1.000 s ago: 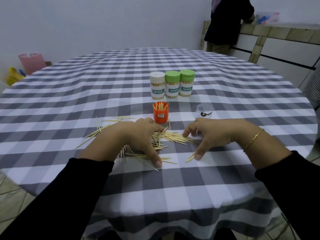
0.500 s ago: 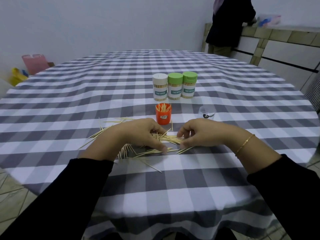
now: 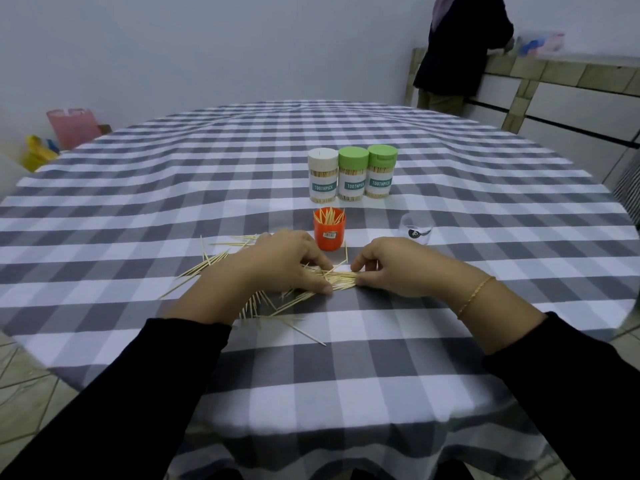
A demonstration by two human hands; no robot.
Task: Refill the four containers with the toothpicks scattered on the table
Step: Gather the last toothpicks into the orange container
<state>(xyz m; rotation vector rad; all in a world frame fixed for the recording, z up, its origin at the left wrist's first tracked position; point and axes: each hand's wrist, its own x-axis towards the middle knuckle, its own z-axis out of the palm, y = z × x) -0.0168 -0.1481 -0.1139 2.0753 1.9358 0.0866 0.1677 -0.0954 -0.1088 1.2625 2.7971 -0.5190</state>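
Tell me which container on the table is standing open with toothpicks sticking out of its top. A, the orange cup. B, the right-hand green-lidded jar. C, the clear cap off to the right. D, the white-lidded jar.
A: the orange cup has no lid and toothpick tips fan up out of its mouth, while the three labelled jars behind it all have lids on.

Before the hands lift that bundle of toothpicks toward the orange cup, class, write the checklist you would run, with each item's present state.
1. Bundle of toothpicks gathered between left hand and right hand: ok.
2. Bundle lifted off the tablecloth: not ok.
3. Orange cup upright and open: ok.
4. Room left in the cup: ok, partly filled.
5. Loose toothpicks all collected: not ok.
6. Three lidded jars full: cannot tell.
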